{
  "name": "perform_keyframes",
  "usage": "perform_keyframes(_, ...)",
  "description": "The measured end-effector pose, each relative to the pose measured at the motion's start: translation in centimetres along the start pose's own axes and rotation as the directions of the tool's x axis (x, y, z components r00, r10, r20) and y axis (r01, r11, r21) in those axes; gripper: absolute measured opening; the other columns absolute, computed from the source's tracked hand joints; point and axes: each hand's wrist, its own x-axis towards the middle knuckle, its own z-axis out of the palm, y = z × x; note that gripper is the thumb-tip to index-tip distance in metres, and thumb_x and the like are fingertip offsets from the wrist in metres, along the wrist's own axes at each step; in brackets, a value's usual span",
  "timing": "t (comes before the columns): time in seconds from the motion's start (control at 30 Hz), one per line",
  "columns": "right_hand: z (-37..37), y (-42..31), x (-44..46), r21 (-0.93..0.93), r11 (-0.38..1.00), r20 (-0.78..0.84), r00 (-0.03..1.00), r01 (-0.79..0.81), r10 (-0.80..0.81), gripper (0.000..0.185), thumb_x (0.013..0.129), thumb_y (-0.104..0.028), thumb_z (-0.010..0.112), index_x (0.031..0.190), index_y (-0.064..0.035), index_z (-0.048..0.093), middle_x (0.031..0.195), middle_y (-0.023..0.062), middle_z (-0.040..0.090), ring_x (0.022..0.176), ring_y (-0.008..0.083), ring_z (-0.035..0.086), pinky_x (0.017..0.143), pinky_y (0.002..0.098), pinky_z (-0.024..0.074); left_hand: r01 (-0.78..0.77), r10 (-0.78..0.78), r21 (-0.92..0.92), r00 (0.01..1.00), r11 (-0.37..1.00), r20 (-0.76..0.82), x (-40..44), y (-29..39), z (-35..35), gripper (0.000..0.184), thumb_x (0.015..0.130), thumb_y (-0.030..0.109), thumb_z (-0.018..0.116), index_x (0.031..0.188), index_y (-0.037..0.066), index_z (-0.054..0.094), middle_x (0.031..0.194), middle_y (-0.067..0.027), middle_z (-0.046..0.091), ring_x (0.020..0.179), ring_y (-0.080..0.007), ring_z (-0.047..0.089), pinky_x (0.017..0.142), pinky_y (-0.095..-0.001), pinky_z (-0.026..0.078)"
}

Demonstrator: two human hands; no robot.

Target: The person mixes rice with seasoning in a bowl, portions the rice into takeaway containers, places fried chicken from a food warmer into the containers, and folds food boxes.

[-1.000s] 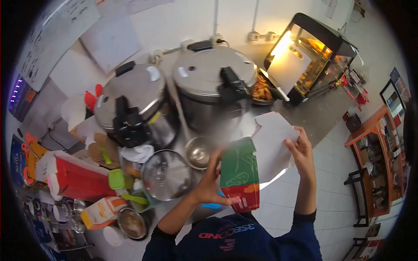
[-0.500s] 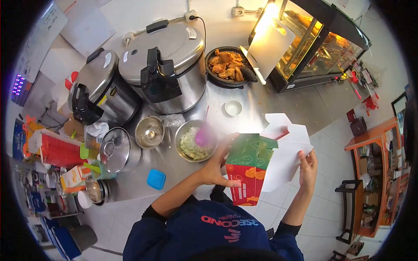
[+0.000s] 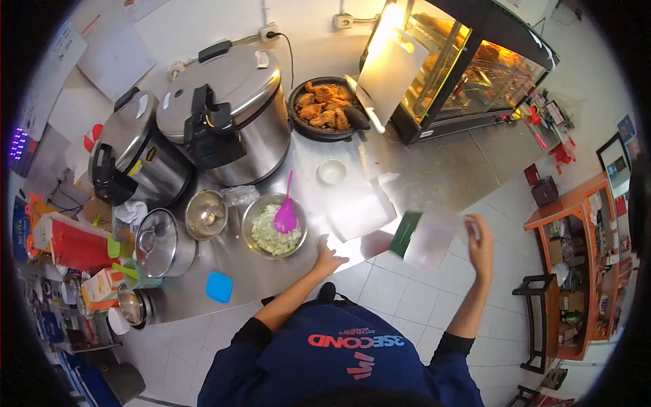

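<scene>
My right hand (image 3: 480, 243) is raised right of the counter edge, fingers curled at the side of a food carton (image 3: 430, 237). Motion blurs this carton; I see a pale, whitish face and a dark green part at its left. My left hand (image 3: 328, 259) is at the counter's front edge, fingers apart and holding nothing. Just beyond it lies a white, unfolded-looking carton (image 3: 359, 209) on the steel counter. Left of that hand stands a metal bowl (image 3: 247, 239) of shredded pale green vegetable (image 3: 266, 230), with a purple spoon (image 3: 286, 217) in it.
Behind are a small white bowl (image 3: 332, 172), a black dish of fried chicken (image 3: 327, 108), a knife (image 3: 373, 117) and a lit display case (image 3: 468, 61). Two large cookers (image 3: 230, 115) stand back left. Metal pots (image 3: 165, 242) and a blue lid (image 3: 219, 287) are at left.
My left hand has let go of the red and green carton and moved down-left. A white carton now lies on the counter. The carton at my right hand is blurred. The view has shifted.
</scene>
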Motion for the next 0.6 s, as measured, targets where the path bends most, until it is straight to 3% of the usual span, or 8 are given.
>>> perform_keyframes(0.07,2.5,-0.2,0.6,-0.204,0.959,0.151,0.974,0.195,-0.166,0.017,0.081,-0.002,0.057,0.096,-0.009,0.063,0.093,0.0073,0.063,0.096,0.0249,0.057,0.099,0.0404,0.0349,0.113,-0.113,-0.02,0.993,0.993,-0.02,-1.1,1.0,-0.1,0.1,0.068,0.027,0.081,0.138,0.002,0.013,0.131,-0.0232,0.031,0.114,-0.0322,0.046,0.083,-0.0373,0.052)
perform_keyframes(0.17,7.3,-1.4,1.3,-0.349,0.858,0.376,0.895,0.376,-0.24,0.016,0.08,-0.003,0.056,0.09,-0.0126,0.063,0.091,0.0004,0.062,0.101,0.0208,0.054,0.107,0.06,0.0163,0.24,-0.244,-0.061,0.966,0.969,-0.083,-0.2,3.9,-0.5,0.093,0.072,0.034,0.077,0.136,0.002,0.018,0.131,-0.024,0.033,0.109,-0.0317,0.051,0.073,-0.0357,0.055)
perform_keyframes(0.23,9.1,-0.3,2.7,-0.414,0.812,0.41,0.881,0.412,-0.238,0.018,0.08,-0.003,0.055,0.089,-0.0153,0.064,0.089,-0.0012,0.061,0.103,0.0195,0.054,0.108,0.0614,0.0132,0.282,-0.289,-0.091,0.954,0.955,-0.074,0.9,7.1,0.3,0.09,0.077,0.04,0.071,0.138,0.004,0.016,0.134,-0.0242,0.031,0.108,-0.0322,0.051,0.07,-0.0417,0.057)
perform_keyframes(0.3,9.9,1.4,4.8,-0.486,0.754,0.39,0.881,0.442,-0.266,0.018,0.079,-0.004,0.054,0.089,-0.016,0.064,0.089,-0.002,0.06,0.104,0.0189,0.053,0.108,0.0623,0.0125,0.331,-0.334,-0.074,0.942,0.941,-0.042,2.9,9.5,1.7,0.089,0.081,0.04,0.068,0.142,0.009,0.011,0.138,-0.0236,0.026,0.106,-0.0326,0.053,0.074,-0.0482,0.055)
perform_keyframes(0.33,10.2,2.3,5.8,-0.519,0.725,0.38,0.882,0.452,-0.278,0.018,0.079,-0.005,0.053,0.089,-0.0163,0.064,0.09,-0.0025,0.06,0.104,0.0187,0.053,0.108,0.0627,0.0122,0.251,-0.248,0.049,0.967,0.967,-0.058,4.6,9.6,2.5,0.087,0.082,0.036,0.067,0.143,0.012,0.009,0.133,-0.0229,0.031,0.103,-0.0334,0.054,0.064,-0.0485,0.058)
perform_keyframes(0.43,10.8,5.5,9.2,-0.592,0.641,0.303,0.872,0.489,-0.385,0.019,0.078,-0.004,0.052,0.086,-0.0166,0.064,0.091,-0.0038,0.059,0.105,0.0189,0.052,0.109,0.0626,0.0121,0.235,-0.208,0.221,0.968,0.946,-0.139,8.6,9.1,4.8,0.08,0.084,0.025,0.063,0.143,0.014,0.01,0.125,-0.0217,0.035,0.096,-0.0316,0.058,0.059,-0.0453,0.059)
perform_keyframes(0.47,10.6,6.6,10.5,-0.623,0.62,0.339,0.878,0.478,-0.337,0.027,0.078,-0.003,0.051,0.096,-0.019,0.063,0.1,0.0003,0.058,0.113,0.0248,0.05,0.107,0.0628,0.0148,0.211,-0.176,0.225,0.97,0.951,-0.166,9.8,8.4,5.4,0.076,0.084,0.021,0.061,0.142,0.014,0.013,0.121,-0.0211,0.038,0.09,-0.0293,0.06,0.058,-0.0438,0.06)
perform_keyframes(0.6,11.8,8.7,12.4,-0.655,0.726,-0.126,0.917,0.209,-0.378,0.05,0.076,0.005,0.048,0.119,-0.0183,0.056,0.128,0.0125,0.045,0.126,0.0315,0.038,0.107,0.0576,0.0191,0.15,-0.152,0.218,0.988,0.964,-0.007,13.5,6.9,6.2,0.069,0.085,0.016,0.057,0.142,0.013,0.017,0.114,-0.0211,0.047,0.077,-0.0238,0.063,0.055,-0.039,0.059)
